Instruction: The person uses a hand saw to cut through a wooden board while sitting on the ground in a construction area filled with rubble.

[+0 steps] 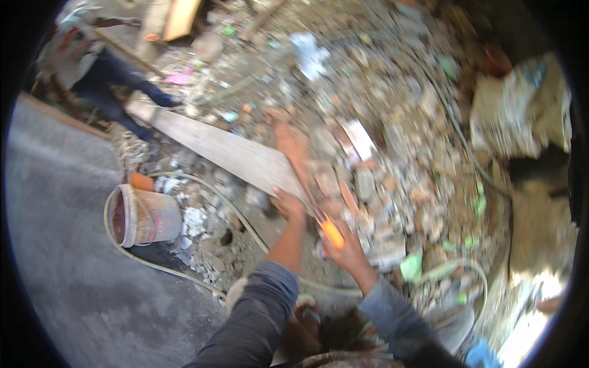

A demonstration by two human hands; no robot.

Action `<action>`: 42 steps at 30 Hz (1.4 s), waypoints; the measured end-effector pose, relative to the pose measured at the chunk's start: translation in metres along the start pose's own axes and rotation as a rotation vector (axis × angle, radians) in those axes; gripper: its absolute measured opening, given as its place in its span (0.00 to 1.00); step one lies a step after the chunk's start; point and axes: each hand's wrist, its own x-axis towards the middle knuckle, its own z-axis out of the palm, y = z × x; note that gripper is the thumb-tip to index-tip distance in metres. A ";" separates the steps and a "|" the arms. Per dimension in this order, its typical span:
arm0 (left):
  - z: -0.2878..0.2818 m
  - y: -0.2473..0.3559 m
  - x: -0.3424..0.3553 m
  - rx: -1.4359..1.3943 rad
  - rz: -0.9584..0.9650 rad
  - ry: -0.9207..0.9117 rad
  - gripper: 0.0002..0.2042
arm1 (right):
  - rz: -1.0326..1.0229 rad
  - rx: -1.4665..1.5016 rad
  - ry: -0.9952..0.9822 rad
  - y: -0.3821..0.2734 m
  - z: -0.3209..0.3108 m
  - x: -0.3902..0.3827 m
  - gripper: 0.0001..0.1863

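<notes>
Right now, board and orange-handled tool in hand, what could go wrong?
The left hand on the board is close to the orange-handled tool in the right hand; a slip might catch fingers. The board extends over uneven rubble, so it could rock. The hose runs near the feet, a possible trip.

We have the plank [215,144] before us, running away to the left over the rubble [380,80].
Our left grip [289,205] rests on its near end; just right of it, our right grip [346,250] is around a tool handle [332,233]. Another person [107,76] stands by the far end. To our left, a bucket [162,218] sits at the rubble's edge, a hose [250,228] curving around it and then between us and the plank. A sack [521,110] lies at far right.
</notes>
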 end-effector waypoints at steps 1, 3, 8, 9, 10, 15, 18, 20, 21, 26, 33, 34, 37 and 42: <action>0.018 0.008 -0.035 -0.007 -0.034 -0.116 0.42 | -0.026 -0.023 0.055 0.006 -0.021 -0.005 0.34; 0.029 0.036 -0.061 0.017 -0.146 -0.211 0.42 | -0.071 -0.052 0.094 0.012 -0.040 -0.012 0.41; 0.005 0.032 -0.018 0.436 -0.265 -0.381 0.45 | 0.120 -0.175 -0.025 -0.017 -0.061 -0.056 0.58; -0.009 0.014 0.011 0.561 -0.167 -0.427 0.44 | -0.020 -0.217 0.028 -0.001 -0.060 -0.083 0.55; -0.022 0.010 0.032 0.689 -0.066 -0.479 0.43 | -0.155 -0.261 0.094 0.005 -0.064 -0.097 0.52; -0.067 0.031 0.064 0.973 0.776 -1.356 0.33 | 0.098 -0.605 -0.529 0.067 -0.149 -0.171 0.37; -0.117 -0.023 0.045 0.516 0.220 -1.580 0.33 | 0.229 -0.639 -0.496 0.033 -0.144 -0.164 0.34; -0.172 -0.097 0.044 0.154 -0.585 -1.467 0.34 | 0.233 -0.646 -0.518 -0.003 -0.126 -0.152 0.32; -0.195 -0.115 0.035 0.034 -0.693 -1.384 0.35 | 0.237 -0.644 -0.536 -0.013 -0.115 -0.147 0.31; -0.239 -0.118 -0.013 -0.239 -0.680 -1.237 0.36 | 0.195 -0.608 -0.443 0.065 -0.104 -0.134 0.29; -0.320 -0.087 -0.071 -0.276 -0.549 -1.054 0.38 | 0.123 -0.660 -0.532 0.110 -0.101 -0.132 0.28; -0.332 -0.083 -0.079 -0.259 -0.528 -1.024 0.38 | 0.126 -0.644 -0.541 0.100 -0.101 -0.132 0.28; -0.336 -0.068 -0.093 -0.192 -0.431 -0.955 0.39 | 0.142 -0.614 -0.535 0.080 -0.107 -0.129 0.28; -0.324 -0.076 -0.076 0.069 -0.215 -0.871 0.40 | 0.137 -0.571 -0.535 0.061 -0.116 -0.127 0.28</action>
